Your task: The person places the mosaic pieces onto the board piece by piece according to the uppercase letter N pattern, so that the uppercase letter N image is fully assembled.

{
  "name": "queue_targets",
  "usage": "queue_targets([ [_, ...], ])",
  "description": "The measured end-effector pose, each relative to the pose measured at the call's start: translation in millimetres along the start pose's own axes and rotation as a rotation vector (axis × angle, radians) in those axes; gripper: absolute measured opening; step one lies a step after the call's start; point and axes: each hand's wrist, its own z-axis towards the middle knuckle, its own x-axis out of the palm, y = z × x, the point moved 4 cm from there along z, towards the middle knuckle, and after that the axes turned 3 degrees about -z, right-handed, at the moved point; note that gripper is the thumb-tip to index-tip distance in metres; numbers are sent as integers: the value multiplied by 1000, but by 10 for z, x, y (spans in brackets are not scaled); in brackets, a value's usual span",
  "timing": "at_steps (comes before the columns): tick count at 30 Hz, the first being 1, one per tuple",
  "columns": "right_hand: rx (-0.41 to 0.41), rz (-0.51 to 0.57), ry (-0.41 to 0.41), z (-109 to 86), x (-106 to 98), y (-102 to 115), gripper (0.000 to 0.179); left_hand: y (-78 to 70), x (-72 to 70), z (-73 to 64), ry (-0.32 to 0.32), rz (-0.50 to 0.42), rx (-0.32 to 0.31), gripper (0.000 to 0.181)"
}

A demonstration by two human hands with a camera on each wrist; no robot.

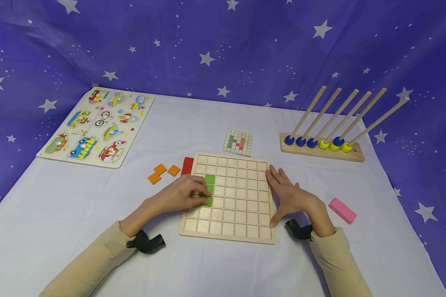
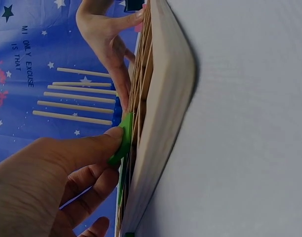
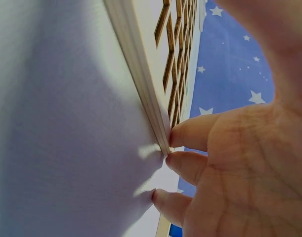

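Starry backdrop (image 2: 22,136) beyond green tile (image 2: 127,134), lettering (image 2: 26,57) only in left-wrist view

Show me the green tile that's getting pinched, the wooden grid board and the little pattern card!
Green tile (image 2: 126,140): left wrist view, on the part left uncovered.
Wooden grid board (image 1: 229,205): head view, a bare square near the middle.
Pattern card (image 1: 238,142): head view, middle of its printed grid.

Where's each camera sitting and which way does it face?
Head: head-worn, facing forward and down over the board; left hand, right hand and sleeves show.
Left wrist: wrist-worn, facing a green tile; both hands show.
Right wrist: wrist-worn, facing the board's edge; only right hand shows.
Head and left wrist both show the pegs.
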Motion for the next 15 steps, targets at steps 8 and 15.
queue_targets([
  [8,-2,12,-5,-3,-9,-16,144,-58,-27,29,-43,125,35,3],
  [15,-9,2,-3,4,16,-1,144,-25,-23,-9,-71,190,4,5],
])
